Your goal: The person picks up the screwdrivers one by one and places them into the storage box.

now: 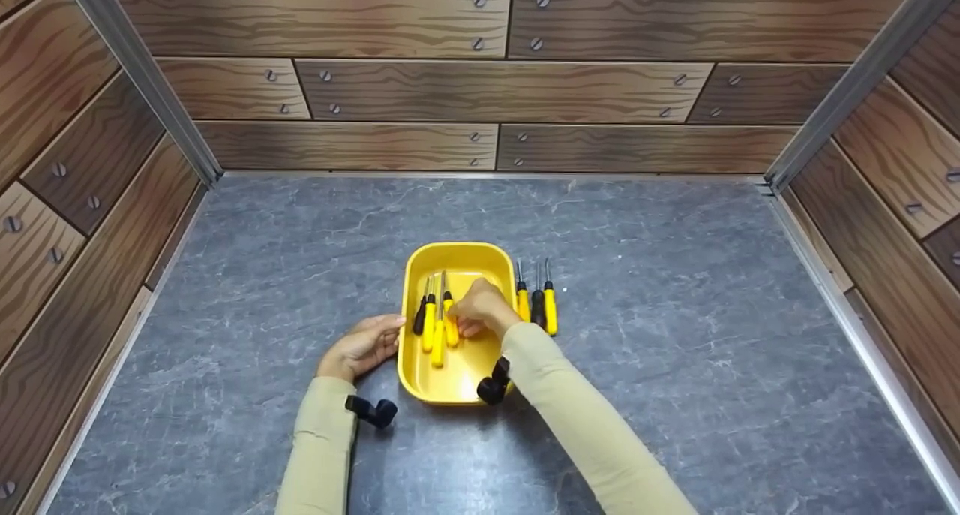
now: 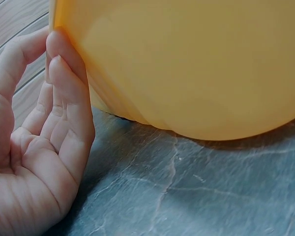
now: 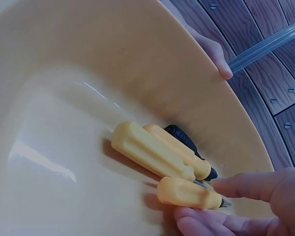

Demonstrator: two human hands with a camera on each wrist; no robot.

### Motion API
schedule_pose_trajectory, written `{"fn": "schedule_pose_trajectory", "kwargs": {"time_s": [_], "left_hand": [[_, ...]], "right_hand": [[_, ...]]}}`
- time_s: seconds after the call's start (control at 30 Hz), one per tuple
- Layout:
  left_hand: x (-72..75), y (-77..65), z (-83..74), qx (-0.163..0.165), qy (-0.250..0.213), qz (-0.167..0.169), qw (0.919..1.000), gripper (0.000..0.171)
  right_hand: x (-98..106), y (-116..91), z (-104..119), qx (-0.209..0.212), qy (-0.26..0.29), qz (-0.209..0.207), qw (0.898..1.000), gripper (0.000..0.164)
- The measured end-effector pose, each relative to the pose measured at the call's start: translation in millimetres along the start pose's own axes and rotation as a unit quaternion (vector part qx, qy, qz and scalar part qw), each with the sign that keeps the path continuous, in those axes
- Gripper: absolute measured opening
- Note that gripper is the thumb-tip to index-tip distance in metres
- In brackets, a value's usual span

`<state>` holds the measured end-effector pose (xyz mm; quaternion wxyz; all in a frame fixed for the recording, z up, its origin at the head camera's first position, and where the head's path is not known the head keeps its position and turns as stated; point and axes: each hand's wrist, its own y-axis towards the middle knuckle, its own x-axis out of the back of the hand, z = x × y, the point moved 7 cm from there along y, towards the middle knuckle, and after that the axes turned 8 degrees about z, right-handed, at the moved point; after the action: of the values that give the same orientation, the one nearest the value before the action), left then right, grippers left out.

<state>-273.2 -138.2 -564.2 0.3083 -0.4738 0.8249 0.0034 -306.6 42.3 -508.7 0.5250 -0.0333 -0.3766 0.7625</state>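
Observation:
A yellow plastic bin [image 1: 457,383] stands on the grey table, with several screwdriver-like tools lying side by side in its left half. My left hand [image 1: 367,344] pinches the bin's left rim between thumb and fingers, the fingers along its outer wall [image 2: 187,73]. Reaching inside, my right hand [image 1: 480,306] pinches a yellow-handled screwdriver [image 3: 187,192] near its dark collar; its tip is hidden. Beside it lie a longer yellow-handled screwdriver [image 1: 438,346], another yellow-handled one [image 1: 429,327] and a black-handled screwdriver [image 1: 420,318] against the left wall.
Just right of the bin lie two yellow-handled tools, the outer one [image 1: 550,305] fully in sight, with a black-handled tool [image 1: 538,308] between them. Their thin metal shafts point away. Wood-patterned walls [image 1: 495,91] enclose the marbled grey table [image 1: 675,312] at the back and sides.

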Motion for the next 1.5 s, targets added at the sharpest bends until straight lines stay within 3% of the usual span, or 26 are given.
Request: {"fn": "schedule_pose_trajectory", "kwargs": {"time_s": [0.27, 0.53, 1.1, 1.3, 1.5], "left_hand": [[1.4, -0.5, -1.0, 0.001, -0.001, -0.011, 0.9999, 0.015], [-0.1, 0.1, 1.2, -0.001, -0.002, -0.008, 1.0000, 0.015], [-0.5, 0.9, 1.1, 0.001, -0.008, -0.010, 0.9999, 0.014], [0.0, 0.2, 1.2, 0.001, -0.008, -0.012, 0.9999, 0.012], [-1.3, 0.4, 0.6, 0.000, -0.006, -0.007, 1.0000, 0.017]], "right_hand": [[1.6, -2.0, 1.6, 0.000, -0.002, 0.004, 1.000, 0.013], [-4.4, -1.2, -2.3, 0.004, 0.012, 0.037, 0.999, 0.009], [-0.3, -4.3, -0.6, -0.009, 0.017, 0.034, 0.999, 0.009], [1.0, -8.8, 3.1, 0.000, 0.009, 0.025, 1.000, 0.011], [-0.4, -16.0, 8.1, 0.023, 0.012, 0.041, 0.999, 0.017]]}}
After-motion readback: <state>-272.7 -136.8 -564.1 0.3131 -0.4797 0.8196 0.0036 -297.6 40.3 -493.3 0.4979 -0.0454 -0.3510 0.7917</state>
